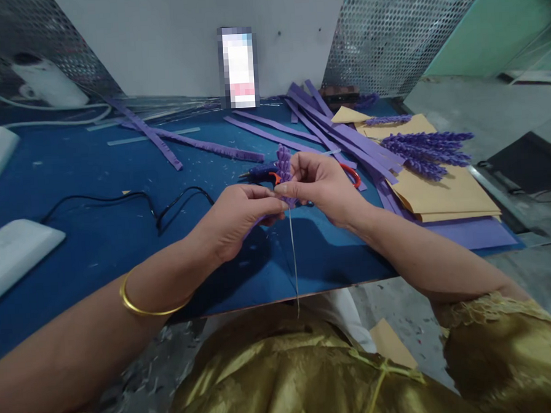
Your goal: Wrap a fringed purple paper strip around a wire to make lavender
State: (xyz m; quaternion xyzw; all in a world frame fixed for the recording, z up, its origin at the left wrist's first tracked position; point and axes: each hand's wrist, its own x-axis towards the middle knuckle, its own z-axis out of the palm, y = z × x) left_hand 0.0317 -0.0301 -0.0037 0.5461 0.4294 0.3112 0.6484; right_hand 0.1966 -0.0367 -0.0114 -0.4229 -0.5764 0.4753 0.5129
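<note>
Purple flower spike (283, 160), one: held at centre, pinched by left hand (237, 218) and right hand (332, 185); head apparently part-wound, stem (294, 261) left bare toward six o'clock. Fuller spikes (432, 149) are laid toward two o'clock; fringed strips (226, 150), unwound, toward ten.

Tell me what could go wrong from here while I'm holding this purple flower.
The thin stem hangs below your left hand and right hand, past the table's front edge, so it might snag or bend. The black cord lies looped near your left forearm and could catch. The loose purple strips could get knocked or creased.
</note>
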